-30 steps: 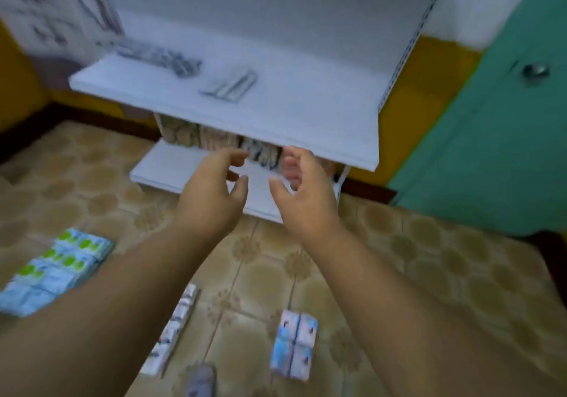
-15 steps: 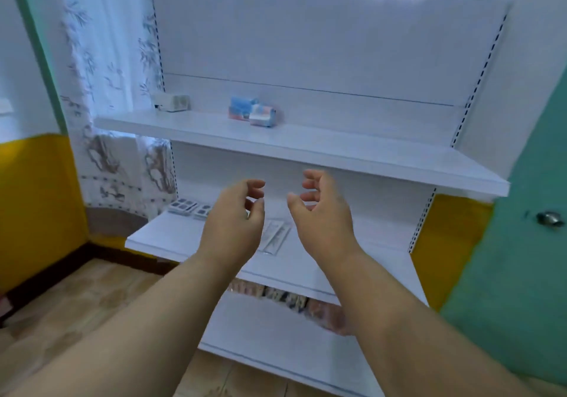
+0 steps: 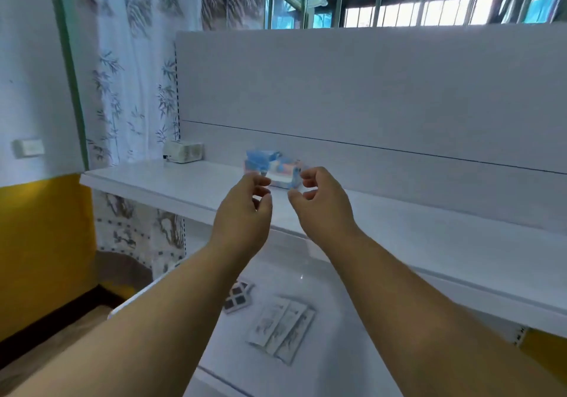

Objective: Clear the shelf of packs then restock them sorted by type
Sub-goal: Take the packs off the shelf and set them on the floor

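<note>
1. Grip state — both hands are raised in front of the upper shelf (image 3: 171, 182) with fingers loosely curled and nothing held. The left hand (image 3: 242, 212) and the right hand (image 3: 322, 209) are set near each other, a small gap between the thumbs.
2. Target location — the blue packs (image 3: 271, 168) lie on the upper shelf just beyond the fingertips, against the back panel (image 3: 368, 96). Contact is not yet made, as far as blur allows.
3. Orientation — the cluster's long axis appears to run across the reach, parallel to the shelf edge; the printed faces are too blurred to read.
4. Recommended grasp — the cluster is best enclosed from both ends, one hand per end, and lifted level so that no pack slips out.
5. A small white box (image 3: 183, 152) stands well to the left of the grip; grey packs (image 3: 282, 326) lie on the shelf below the wrists — both are probably to be cleared later.
</note>
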Demonstrator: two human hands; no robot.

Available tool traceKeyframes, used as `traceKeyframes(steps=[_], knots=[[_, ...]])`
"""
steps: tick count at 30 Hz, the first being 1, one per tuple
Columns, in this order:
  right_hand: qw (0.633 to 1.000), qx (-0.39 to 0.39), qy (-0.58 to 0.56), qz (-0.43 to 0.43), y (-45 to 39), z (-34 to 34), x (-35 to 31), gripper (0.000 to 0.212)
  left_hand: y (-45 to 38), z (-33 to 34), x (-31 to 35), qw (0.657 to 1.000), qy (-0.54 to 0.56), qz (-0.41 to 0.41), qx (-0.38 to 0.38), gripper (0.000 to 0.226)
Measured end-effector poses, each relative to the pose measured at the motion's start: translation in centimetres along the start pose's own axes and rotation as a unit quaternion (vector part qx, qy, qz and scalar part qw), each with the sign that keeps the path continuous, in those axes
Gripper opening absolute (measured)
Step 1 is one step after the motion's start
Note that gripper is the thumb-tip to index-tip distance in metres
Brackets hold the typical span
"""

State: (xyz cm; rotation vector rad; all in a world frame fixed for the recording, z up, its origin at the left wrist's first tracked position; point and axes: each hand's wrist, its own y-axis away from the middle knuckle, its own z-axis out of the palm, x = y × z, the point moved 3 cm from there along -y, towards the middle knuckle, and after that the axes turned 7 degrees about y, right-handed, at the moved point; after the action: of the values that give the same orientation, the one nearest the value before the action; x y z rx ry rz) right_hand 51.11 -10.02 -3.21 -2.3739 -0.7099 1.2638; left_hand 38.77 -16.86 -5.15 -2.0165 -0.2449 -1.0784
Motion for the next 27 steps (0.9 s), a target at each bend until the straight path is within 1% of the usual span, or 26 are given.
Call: traceKeyframes(steps=[3, 5, 7, 8, 9, 11, 13, 14, 16, 17, 18, 19, 21, 23, 25, 26, 27], knots=[[0.999, -0.003, 0.032, -0.003, -5.1, 1.8, 1.2, 0.030, -4.6, 1.4, -1.6, 1.000, -0.010, -0.013, -0.001, 0.023], [0.995, -0.013, 0.094, -0.031, -8.3, 3.5, 1.5, 0.027, -7.7, 2.2, -3.0, 0.998, 0.004, -0.055, -0.004, 0.024], [0.987, -0.022, 0.147, -0.059, -11.7, 5.5, 1.8, 0.024, -11.2, 3.1, -4.8, 0.993, 0.050, -0.105, -0.008, 0.022], [0.984, -0.026, 0.164, -0.060, -13.4, 6.6, 2.0, 0.023, -12.9, 3.5, -5.8, 0.990, 0.069, -0.119, -0.010, 0.020], [0.982, -0.030, 0.179, -0.048, -15.0, 7.6, 2.3, 0.024, -14.6, 3.9, -6.6, 0.991, 0.067, -0.119, -0.015, 0.018], [0.973, -0.036, 0.230, -0.006, -18.0, 9.6, 3.1, 0.029, -18.3, 4.9, -8.4, 0.996, 0.010, -0.087, -0.035, 0.019], [0.952, -0.037, 0.298, 0.052, -20.7, 11.3, 4.0, 0.037, -22.1, 6.1, -10.1, 0.996, -0.050, -0.055, -0.054, 0.023], [0.948, -0.037, 0.304, 0.089, -21.8, 12.1, 4.6, 0.044, -24.0, 6.8, -10.9, 0.994, -0.075, -0.043, -0.065, 0.026], [0.955, -0.040, 0.244, 0.166, -23.9, 13.6, 5.8, 0.069, -27.3, 7.9, -12.5, 0.987, -0.139, -0.019, -0.084, 0.037], [0.959, -0.041, 0.199, 0.197, -24.6, 14.3, 6.3, 0.081, -28.8, 8.4, -13.2, 0.976, -0.193, 0.004, -0.097, 0.045], [0.961, -0.044, 0.169, 0.216, -25.3, 14.9, 6.7, 0.088, -30.2, 9.0, -13.8, 0.959, -0.255, 0.033, -0.119, 0.055], [0.961, -0.044, 0.155, 0.226, -25.8, 15.2, 7.0, 0.091, -31.4, 9.6, -14.3, 0.938, -0.309, 0.066, -0.144, 0.064], [0.960, -0.033, 0.150, 0.234, -26.5, 15.2, 7.6, 0.088, -33.2, 10.7, -15.4, 0.899, -0.371, 0.120, -0.199, 0.076], [0.963, -0.013, 0.138, 0.229, -26.8, 14.5, 7.8, 0.081, -34.1, 11.4, -16.4, 0.877, -0.388, 0.149, -0.240, 0.073], [0.969, 0.020, 0.114, 0.217, -27.0, 13.7, 8.1, 0.074, -34.5, 11.6, -17.1, 0.874, -0.383, 0.181, -0.239, 0.061], [0.972, 0.042, 0.096, 0.212, -27.0, 13.3, 8.3, 0.073, -34.7, 11.5, -17.1, 0.877, -0.378, 0.192, -0.225, 0.055], [0.973, 0.067, 0.074, 0.207, -27.1, 12.9, 8.3, 0.073, -34.9, 11.1, -16.9, 0.888, -0.362, 0.191, -0.209, 0.049]])
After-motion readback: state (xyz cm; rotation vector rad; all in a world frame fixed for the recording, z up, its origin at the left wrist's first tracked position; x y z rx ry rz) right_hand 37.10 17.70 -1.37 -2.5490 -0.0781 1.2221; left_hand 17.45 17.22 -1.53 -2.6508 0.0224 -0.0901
